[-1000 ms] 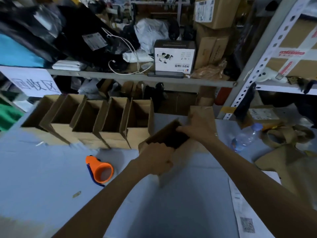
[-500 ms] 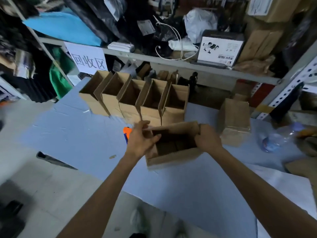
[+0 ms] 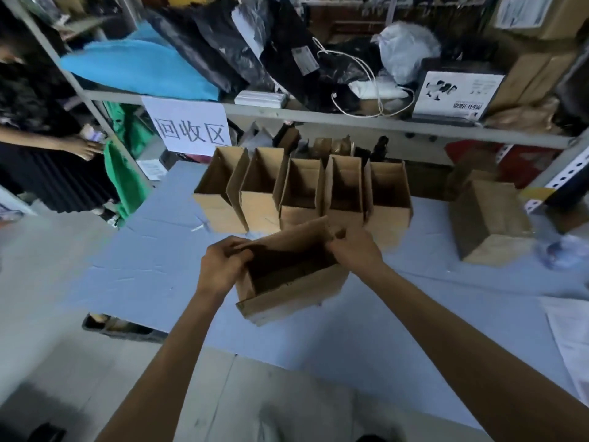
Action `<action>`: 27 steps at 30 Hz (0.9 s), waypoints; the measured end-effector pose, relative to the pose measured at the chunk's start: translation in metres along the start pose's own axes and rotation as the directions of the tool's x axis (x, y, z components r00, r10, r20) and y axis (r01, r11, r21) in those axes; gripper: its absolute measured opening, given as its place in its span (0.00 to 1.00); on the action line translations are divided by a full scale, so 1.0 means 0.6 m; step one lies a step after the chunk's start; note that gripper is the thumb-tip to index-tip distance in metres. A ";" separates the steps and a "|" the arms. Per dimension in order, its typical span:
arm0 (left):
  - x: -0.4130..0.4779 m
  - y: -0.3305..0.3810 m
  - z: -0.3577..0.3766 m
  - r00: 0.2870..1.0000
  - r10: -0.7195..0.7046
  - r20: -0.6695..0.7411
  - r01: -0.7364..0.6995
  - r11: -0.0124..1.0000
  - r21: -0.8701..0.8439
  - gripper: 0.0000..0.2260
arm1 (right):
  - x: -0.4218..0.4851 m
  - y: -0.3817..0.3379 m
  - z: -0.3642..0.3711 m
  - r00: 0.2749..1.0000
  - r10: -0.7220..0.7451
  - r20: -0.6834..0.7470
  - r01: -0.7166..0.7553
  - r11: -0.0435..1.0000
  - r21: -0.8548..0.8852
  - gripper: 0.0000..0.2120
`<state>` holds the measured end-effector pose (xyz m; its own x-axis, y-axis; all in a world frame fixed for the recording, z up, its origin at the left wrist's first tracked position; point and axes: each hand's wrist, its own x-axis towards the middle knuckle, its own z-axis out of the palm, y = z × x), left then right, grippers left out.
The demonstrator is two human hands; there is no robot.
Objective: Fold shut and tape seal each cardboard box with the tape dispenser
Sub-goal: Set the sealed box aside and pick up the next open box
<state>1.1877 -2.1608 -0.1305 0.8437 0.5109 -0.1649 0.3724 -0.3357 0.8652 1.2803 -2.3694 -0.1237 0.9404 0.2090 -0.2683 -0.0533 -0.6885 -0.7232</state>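
An open brown cardboard box (image 3: 293, 290) sits on the blue table (image 3: 143, 275), its dark inside facing up. My left hand (image 3: 223, 266) grips the box's left end flap with curled fingers. My right hand (image 3: 353, 250) grips the right end, fingers curled over the flap by the far long flap, which stands up. Behind it stands a row of several open cardboard boxes (image 3: 302, 193). The orange tape dispenser is hidden from view.
Another cardboard box (image 3: 487, 224) lies on its side at the right. Paper sheets (image 3: 570, 333) lie at the table's right edge. A cluttered metal shelf (image 3: 318, 114) with a white sign (image 3: 191, 129) runs behind. A person (image 3: 47, 145) stands at the far left.
The view has swung left and pulled back. The box has been drawn nearer to me and both hands have shifted onto its end flaps. The orange dispenser has gone out of sight behind my left hand.
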 end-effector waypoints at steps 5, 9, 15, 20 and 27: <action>0.025 -0.045 -0.076 0.999 -0.032 -0.037 0.032 0.999 -0.011 0.06 | 0.012 -0.063 0.072 0.999 -0.045 0.005 0.043 0.970 0.240 0.04; 0.027 -0.087 -0.107 0.996 -0.075 -0.046 0.080 0.989 0.124 0.06 | 0.049 -0.097 0.130 0.985 -0.134 0.104 0.095 0.944 0.315 0.09; 0.042 -0.122 -0.096 0.990 -0.142 -0.019 0.140 0.929 0.342 0.11 | 0.097 -0.114 0.202 0.961 -0.214 0.174 0.151 0.936 0.317 0.11; 0.090 -0.121 -0.075 0.994 -0.100 0.033 0.076 0.903 0.423 0.13 | 0.118 -0.113 0.245 0.939 -0.248 0.238 0.194 0.954 0.229 0.11; 0.155 -0.134 -0.074 0.993 -0.038 0.115 -0.024 0.868 0.496 0.12 | 0.139 -0.106 0.260 0.898 -0.421 0.126 0.422 0.906 0.016 0.09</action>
<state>1.2187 -2.0512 -0.1945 0.8677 0.4288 -0.2515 0.4948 -0.6963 0.5199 1.3098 -2.1999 -0.1993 0.8249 0.5650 -0.0167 0.3436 -0.5246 -0.7789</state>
